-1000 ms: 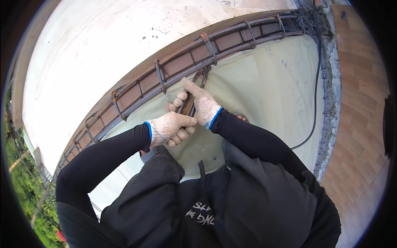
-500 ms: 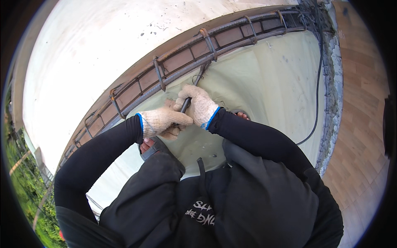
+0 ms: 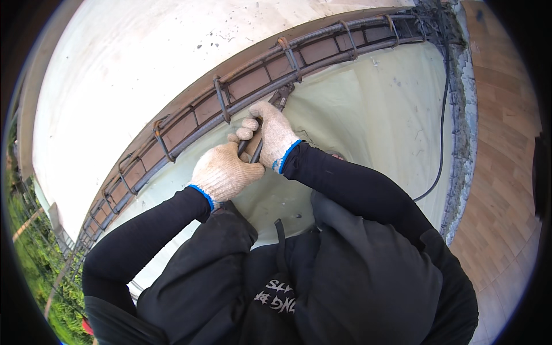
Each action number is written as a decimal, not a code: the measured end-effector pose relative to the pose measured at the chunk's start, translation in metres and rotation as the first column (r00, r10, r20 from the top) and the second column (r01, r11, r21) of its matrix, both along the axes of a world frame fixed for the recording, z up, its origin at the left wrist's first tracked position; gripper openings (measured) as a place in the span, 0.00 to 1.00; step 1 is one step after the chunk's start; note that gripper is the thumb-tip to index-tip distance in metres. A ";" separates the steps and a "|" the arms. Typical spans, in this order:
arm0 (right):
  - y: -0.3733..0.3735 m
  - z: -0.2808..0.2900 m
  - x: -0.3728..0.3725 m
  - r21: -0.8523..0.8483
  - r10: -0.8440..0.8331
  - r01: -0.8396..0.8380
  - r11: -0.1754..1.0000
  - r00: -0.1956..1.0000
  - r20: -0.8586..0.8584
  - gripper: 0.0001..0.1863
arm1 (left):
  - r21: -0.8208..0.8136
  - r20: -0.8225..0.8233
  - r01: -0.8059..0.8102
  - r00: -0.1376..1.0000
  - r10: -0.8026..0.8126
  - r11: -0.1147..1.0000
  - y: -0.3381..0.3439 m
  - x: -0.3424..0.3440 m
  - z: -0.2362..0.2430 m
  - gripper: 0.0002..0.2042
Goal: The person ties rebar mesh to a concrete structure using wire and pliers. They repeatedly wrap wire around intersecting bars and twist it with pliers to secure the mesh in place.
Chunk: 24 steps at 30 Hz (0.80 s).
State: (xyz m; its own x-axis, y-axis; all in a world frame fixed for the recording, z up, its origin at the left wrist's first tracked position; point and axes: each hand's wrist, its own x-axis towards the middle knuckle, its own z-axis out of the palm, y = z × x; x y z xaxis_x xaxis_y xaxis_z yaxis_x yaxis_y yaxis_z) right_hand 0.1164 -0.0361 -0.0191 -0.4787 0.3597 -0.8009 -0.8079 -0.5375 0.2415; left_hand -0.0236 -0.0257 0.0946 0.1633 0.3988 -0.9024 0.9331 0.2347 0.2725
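Dark metal pincers (image 3: 280,98) point away from me, their jaws beside the lower bar of a rebar cage (image 3: 253,95). My right hand (image 3: 277,133), in a cream knitted glove with a blue cuff, is closed round the pincers just below the jaws. Lower down, near the handle ends, my left hand (image 3: 223,173) in a matching glove is wrapped on the handles. The two handles show slightly apart between my gloves. Whether a wire sits in the jaws is too small to tell.
Pale sheeting (image 3: 368,109) lies beneath me, and a white surface (image 3: 144,69) stretches beyond the cage. A black cable (image 3: 443,126) runs along a rough concrete edge (image 3: 462,126) at the right, with wood-look flooring (image 3: 494,144) past it. Greenery (image 3: 34,253) shows at the lower left.
The pincers have turned so that their jaws and both handles now show. My left hand has rolled over and shifted slightly left; my right hand has moved a little up the tool.
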 end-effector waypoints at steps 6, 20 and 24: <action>-0.011 -0.001 0.016 0.226 0.103 -0.080 0.971 0.990 -0.092 0.22 | -0.935 -0.041 -0.341 0.386 0.922 0.102 -0.015 -0.034 -0.064 0.19; -0.016 -0.006 0.019 0.361 0.343 -0.841 0.403 0.504 0.793 0.11 | -0.081 0.497 0.400 0.810 -0.311 0.913 0.008 -0.031 -0.070 0.13; -0.032 -0.031 0.011 0.565 0.278 -0.656 0.501 0.740 0.612 0.11 | -0.031 0.159 0.303 0.942 -0.295 0.952 -0.006 -0.008 -0.057 0.19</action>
State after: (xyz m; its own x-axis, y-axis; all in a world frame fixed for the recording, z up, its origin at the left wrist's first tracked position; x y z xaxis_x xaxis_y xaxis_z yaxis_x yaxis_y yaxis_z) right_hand 0.1276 -0.0678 -0.0500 -0.4702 0.7033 -0.5332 -0.2817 -0.6922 -0.6645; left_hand -0.0312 -0.0312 0.0379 0.4029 0.2621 -0.8769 0.9117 -0.0305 0.4098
